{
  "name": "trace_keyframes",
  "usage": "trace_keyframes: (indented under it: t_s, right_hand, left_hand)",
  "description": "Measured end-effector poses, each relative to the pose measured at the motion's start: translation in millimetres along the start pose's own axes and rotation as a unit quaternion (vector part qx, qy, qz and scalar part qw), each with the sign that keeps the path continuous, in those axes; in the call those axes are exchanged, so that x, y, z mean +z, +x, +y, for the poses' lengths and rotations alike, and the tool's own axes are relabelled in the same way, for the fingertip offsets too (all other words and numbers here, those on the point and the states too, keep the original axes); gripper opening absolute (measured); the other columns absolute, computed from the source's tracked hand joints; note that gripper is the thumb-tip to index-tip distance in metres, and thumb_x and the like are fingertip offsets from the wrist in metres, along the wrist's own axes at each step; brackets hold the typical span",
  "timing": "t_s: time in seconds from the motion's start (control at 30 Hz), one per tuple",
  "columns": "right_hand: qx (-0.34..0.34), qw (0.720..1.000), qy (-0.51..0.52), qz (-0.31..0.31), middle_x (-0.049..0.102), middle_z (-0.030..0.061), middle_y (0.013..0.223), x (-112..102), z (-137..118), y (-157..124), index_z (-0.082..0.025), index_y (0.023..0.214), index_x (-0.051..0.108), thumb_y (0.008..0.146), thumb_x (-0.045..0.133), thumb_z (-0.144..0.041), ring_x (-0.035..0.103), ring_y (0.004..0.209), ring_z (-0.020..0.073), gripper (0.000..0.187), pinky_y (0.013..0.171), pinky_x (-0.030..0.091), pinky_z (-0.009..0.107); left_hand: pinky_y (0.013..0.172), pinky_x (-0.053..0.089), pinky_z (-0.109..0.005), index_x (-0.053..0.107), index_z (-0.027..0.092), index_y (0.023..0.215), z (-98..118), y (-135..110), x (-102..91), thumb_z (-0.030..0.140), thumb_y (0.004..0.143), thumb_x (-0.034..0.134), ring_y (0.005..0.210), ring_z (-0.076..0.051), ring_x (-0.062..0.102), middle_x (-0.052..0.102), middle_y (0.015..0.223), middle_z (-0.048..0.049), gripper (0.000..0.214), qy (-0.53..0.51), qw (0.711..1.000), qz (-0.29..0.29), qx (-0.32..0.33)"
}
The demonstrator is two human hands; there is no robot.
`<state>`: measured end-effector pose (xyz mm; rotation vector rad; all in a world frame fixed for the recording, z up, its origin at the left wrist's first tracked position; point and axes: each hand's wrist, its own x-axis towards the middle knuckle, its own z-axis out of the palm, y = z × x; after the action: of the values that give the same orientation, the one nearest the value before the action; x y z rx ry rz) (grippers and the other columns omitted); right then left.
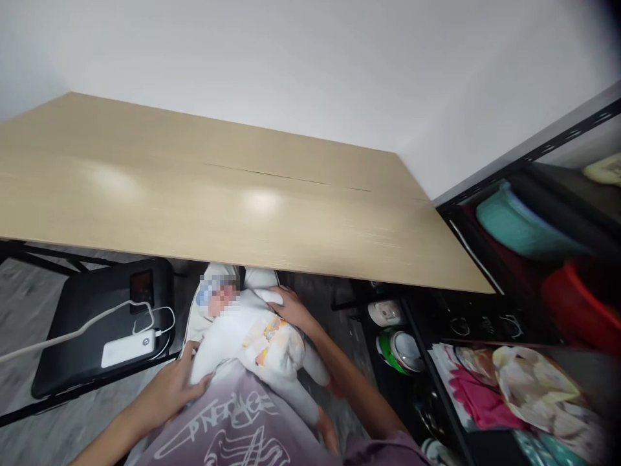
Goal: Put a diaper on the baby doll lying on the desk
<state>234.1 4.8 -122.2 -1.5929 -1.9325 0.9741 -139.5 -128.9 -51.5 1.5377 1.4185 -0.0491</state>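
Observation:
A baby [242,333] in white clothes and a printed diaper [270,338] lies on my lap, on my lilac printed shirt [233,427], just below the table's front edge. My left hand [171,388] grips the baby's side and arm at the lower left, fingers curled on the white cloth. From the right, my right hand [292,308] closes its fingers round the white sleeve near the baby's shoulder. The baby's legs run down to the right past my right forearm.
A light wooden tabletop [218,194] spans the view above my lap. At the left, a black chair [92,323] carries a white power bank [129,348] with a white cable and a dark phone. At the right, a black metal shelf [436,382] holds folded cloth and teal and red containers. White and green pots [395,336] stand on the floor.

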Motion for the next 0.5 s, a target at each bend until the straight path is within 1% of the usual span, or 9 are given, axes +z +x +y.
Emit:
trace_keyframes:
  t_s: [0.07,0.1,0.13,0.2,0.27,0.3,0.37,0.43,0.5]
  right_hand:
    - [0.002,1.0,0.027,0.015,0.083,0.0057,0.128,1,13,-9,-0.032,0.119,0.081,0.097,0.075,-0.038,0.076,0.125,0.0324,0.024,0.113,0.059,0.049]
    - [0.001,0.999,0.046,0.021,0.083,0.0067,0.127,0,17,-16,-0.03,0.119,0.081,0.1,0.072,-0.043,0.077,0.123,0.0306,0.025,0.112,0.06,0.048]
    - [0.001,0.997,0.069,0.023,0.084,0.0074,0.126,-4,19,-23,-0.028,0.118,0.081,0.102,0.069,-0.048,0.078,0.122,0.0295,0.029,0.112,0.06,0.047]
    - [0.008,0.993,0.115,0.011,0.086,0.008,0.122,-12,17,-40,-0.028,0.117,0.083,0.104,0.069,-0.054,0.08,0.119,0.0309,0.033,0.11,0.062,0.049]
    - [0.02,0.99,0.142,-0.016,0.088,0.0074,0.117,-20,12,-54,-0.03,0.115,0.086,0.102,0.074,-0.055,0.083,0.114,0.0346,0.03,0.106,0.064,0.052]
    - [0.023,0.988,0.147,-0.025,0.089,0.0071,0.115,-22,8,-60,-0.031,0.114,0.087,0.101,0.075,-0.054,0.083,0.111,0.0359,0.028,0.104,0.065,0.052]
    - [0.023,0.989,0.147,-0.029,0.089,0.007,0.115,-25,3,-67,-0.031,0.112,0.088,0.101,0.076,-0.053,0.084,0.11,0.0362,0.027,0.102,0.065,0.051]
    - [0.021,0.99,0.14,-0.022,0.09,0.0078,0.114,-25,0,-68,-0.028,0.11,0.089,0.101,0.075,-0.052,0.084,0.109,0.0346,0.029,0.102,0.065,0.05]
    - [0.019,0.991,0.135,-0.014,0.09,0.0084,0.111,-23,1,-66,-0.026,0.107,0.089,0.102,0.073,-0.052,0.085,0.106,0.0333,0.03,0.102,0.064,0.049]
  left_hand:
    - [0.092,0.061,-0.048,0.053,0.024,0.144,-5,-1,-0.6,0.071,0.105,0.056,0.1,-0.041,0.083,0.083,0.108,-0.0126,0.061,0.056,0.996,0.056,0.037]
    - [0.1,0.06,-0.051,0.056,0.024,0.144,-7,-1,0.0,0.07,0.105,0.057,0.113,-0.042,0.08,0.082,0.12,-0.016,0.061,0.086,0.991,0.09,0.056]
    - [0.105,0.059,-0.054,0.059,0.023,0.145,-8,0,1.1,0.068,0.105,0.059,0.12,-0.043,0.078,0.08,0.129,-0.0183,0.06,0.115,0.983,0.122,0.071]
    - [0.108,0.057,-0.06,0.063,0.021,0.145,-7,3,4.1,0.061,0.105,0.065,0.125,-0.045,0.074,0.076,0.139,-0.0207,0.057,0.171,0.965,0.174,0.098]
    - [0.108,0.056,-0.063,0.064,0.02,0.149,3,8,6.5,0.046,0.101,0.072,0.131,-0.047,0.07,0.072,0.146,-0.0216,0.055,0.219,0.945,0.206,0.131]
    - [0.11,0.055,-0.063,0.062,0.021,0.153,12,12,7.0,0.038,0.099,0.073,0.136,-0.047,0.067,0.07,0.151,-0.0215,0.057,0.231,0.938,0.208,0.156]
    - [0.114,0.054,-0.06,0.057,0.024,0.16,39,21,6.1,0.025,0.1,0.07,0.144,-0.044,0.062,0.065,0.16,-0.0189,0.062,0.218,0.932,0.18,0.229]
    - [0.116,0.053,-0.055,0.053,0.028,0.163,70,35,3.8,0.022,0.107,0.063,0.146,-0.038,0.06,0.063,0.162,-0.0152,0.058,0.174,0.927,0.131,0.305]
    - [0.115,0.052,-0.052,0.054,0.028,0.162,98,53,2.1,0.027,0.115,0.057,0.141,-0.034,0.061,0.065,0.158,-0.0143,0.047,0.145,0.918,0.093,0.359]
